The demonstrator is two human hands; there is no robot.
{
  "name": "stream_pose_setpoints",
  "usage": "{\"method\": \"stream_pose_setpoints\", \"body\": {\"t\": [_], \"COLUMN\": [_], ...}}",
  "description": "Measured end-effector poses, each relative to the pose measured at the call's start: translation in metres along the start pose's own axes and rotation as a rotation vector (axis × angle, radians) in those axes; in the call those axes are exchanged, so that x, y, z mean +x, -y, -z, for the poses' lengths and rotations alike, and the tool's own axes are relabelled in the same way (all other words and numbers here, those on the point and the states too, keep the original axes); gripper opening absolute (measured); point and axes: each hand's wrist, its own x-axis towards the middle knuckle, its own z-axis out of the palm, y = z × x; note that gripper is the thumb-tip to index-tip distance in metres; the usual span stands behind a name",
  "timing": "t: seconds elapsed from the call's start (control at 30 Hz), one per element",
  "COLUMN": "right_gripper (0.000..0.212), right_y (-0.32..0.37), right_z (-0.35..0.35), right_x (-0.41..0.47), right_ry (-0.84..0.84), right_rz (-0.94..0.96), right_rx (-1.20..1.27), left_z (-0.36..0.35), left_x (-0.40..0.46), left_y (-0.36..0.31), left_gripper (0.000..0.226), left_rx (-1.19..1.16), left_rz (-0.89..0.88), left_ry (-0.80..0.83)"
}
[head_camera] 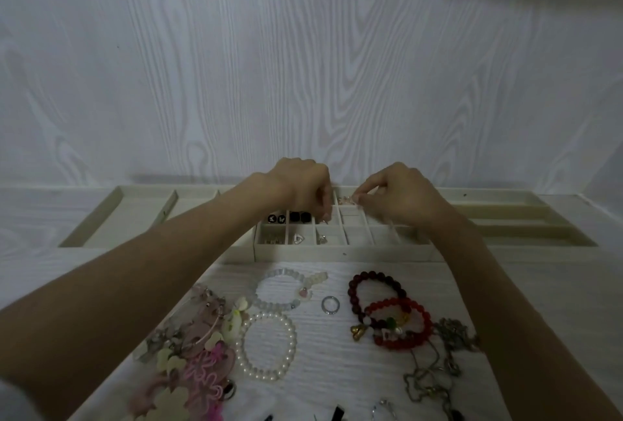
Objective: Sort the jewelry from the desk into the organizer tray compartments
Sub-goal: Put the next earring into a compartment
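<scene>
- Pink and cream hair clips (188,363) lie heaped at the near left of the counter (337,397), partly under the left forearm.
- Just right of them a white pearl bracelet (268,346) lies flat in a ring.
- At the near right a tangle of dull metal chains (435,363) trails toward the bottom edge, beside the right forearm.
- Two bead bracelets overlap left of the chains: a bright red one (401,323) with small charms, and a dark red one (376,287) lying slightly farther back.
- Between the red pair and the pale pieces sits a silver ring (330,304).
- A clear bead bracelet (283,289) with a pink heart charm lies beyond the pearl one, close to the tray's front wall.
- Beyond that stands the cream organizer tray (337,253), divided into small square compartments; the front row holds small silver pieces, and the row behind it holds black studs (291,217) on the left.
- Left hand (303,188) reaches over the tray's back rows, fingers curled downward; what its grip holds, if anything, I cannot tell.
- Right hand (401,194) pinches a small rose-gold piece (347,200) between thumb and fingertips, over a back-row compartment near the tray's middle.
- Longer cream trays (526,218) flank it against the woodgrain wall (303,66).
</scene>
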Motion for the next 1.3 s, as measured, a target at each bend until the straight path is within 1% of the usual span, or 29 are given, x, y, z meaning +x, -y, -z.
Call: {"method": "stream_pose_setpoints", "body": {"t": [0.33,0.43,0.5,0.57,0.67,0.73,0.8,0.87,0.97,1.07,1.2,1.23,1.3], "right_gripper": [0.008,0.008,0.008,0.008,0.011,0.013,0.013,0.014,0.012,0.015,0.02,0.021,0.021], "right_y": [-0.006,-0.005,-0.003,0.0,0.004,0.006,0.006,0.0,-0.016,-0.032,-0.045,-0.046,-0.049], "right_z": [0.022,0.024,0.026,0.03,0.035,0.036,0.036,0.035,0.033,0.028,0.025,0.025,0.024], "right_x": [-0.002,-0.002,-0.004,-0.008,-0.022,-0.039,-0.061,-0.083,-0.124,-0.157,-0.189,-0.195,-0.205], "right_ry": [0.013,0.022,0.024,0.022,0.02,0.062,0.13,0.184,0.269,0.325,0.266,0.241,0.187], "right_rz": [0.004,-0.005,-0.004,0.002,0.015,0.006,0.002,0.006,-0.012,0.026,0.082,0.092,0.113], "right_rx": [0.047,0.058,0.066,0.074,0.065,0.046,-0.014,-0.068,-0.073,-0.075,-0.084,-0.073,-0.041], "left_z": [-0.006,-0.002,0.002,0.003,0.002,0.002,0.001,-0.002,-0.009,-0.017,-0.026,-0.027,-0.028], "left_x": [0.003,-0.002,-0.009,-0.016,-0.037,-0.054,-0.073,-0.091,-0.121,-0.144,-0.167,-0.172,-0.182], "left_y": [-0.002,0.0,0.001,0.003,0.001,-0.006,-0.018,-0.029,-0.052,-0.068,-0.087,-0.091,-0.097], "left_gripper": [0.016,0.019,0.02,0.018,0.014,0.013,0.014,0.01,0.015,0.016,0.016,0.021,0.04], "left_rx": [-0.01,-0.024,-0.035,-0.115,-0.319,-0.401,-0.45,-0.486,-0.469,-0.489,-0.485,-0.465,-0.398], "left_rz": [0.005,0.015,0.028,0.057,0.089,0.08,0.045,-0.014,-0.086,-0.108,-0.146,-0.151,-0.165], "left_ry": [-0.039,-0.064,-0.112,-0.179,-0.253,-0.271,-0.24,-0.161,-0.029,0.022,0.098,0.132,0.226]}}
